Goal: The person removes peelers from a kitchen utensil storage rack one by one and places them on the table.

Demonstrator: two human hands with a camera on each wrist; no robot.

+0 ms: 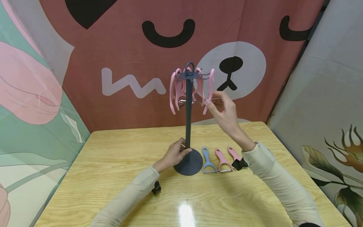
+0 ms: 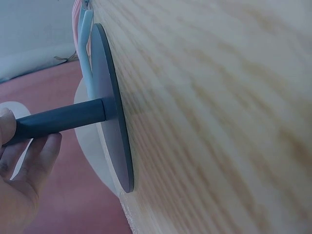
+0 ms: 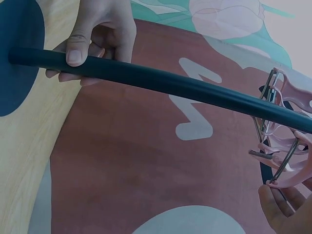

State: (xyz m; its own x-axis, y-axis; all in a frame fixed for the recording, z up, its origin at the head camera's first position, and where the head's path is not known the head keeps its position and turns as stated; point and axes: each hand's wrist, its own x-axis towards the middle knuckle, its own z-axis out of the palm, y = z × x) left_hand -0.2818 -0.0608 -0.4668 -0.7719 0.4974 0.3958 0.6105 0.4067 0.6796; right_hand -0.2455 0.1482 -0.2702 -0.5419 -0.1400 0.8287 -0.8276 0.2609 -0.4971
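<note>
A dark grey hanging stand rises from a round base on the table. My left hand holds its pole low down, thumb and fingers around it, as the left wrist view also shows. Several pink Y-shaped peelers hang from hooks at the top. On the right side of the ring, my right hand pinches the lower part of one pink peeler, whose handle end is at a hook. In the right wrist view, metal blades show close to the right fingers.
Right of the base a blue peeler and two pink peelers lie in a row, the farthest one partly covered by a black wrist strap. A printed cloth hangs behind the wooden table.
</note>
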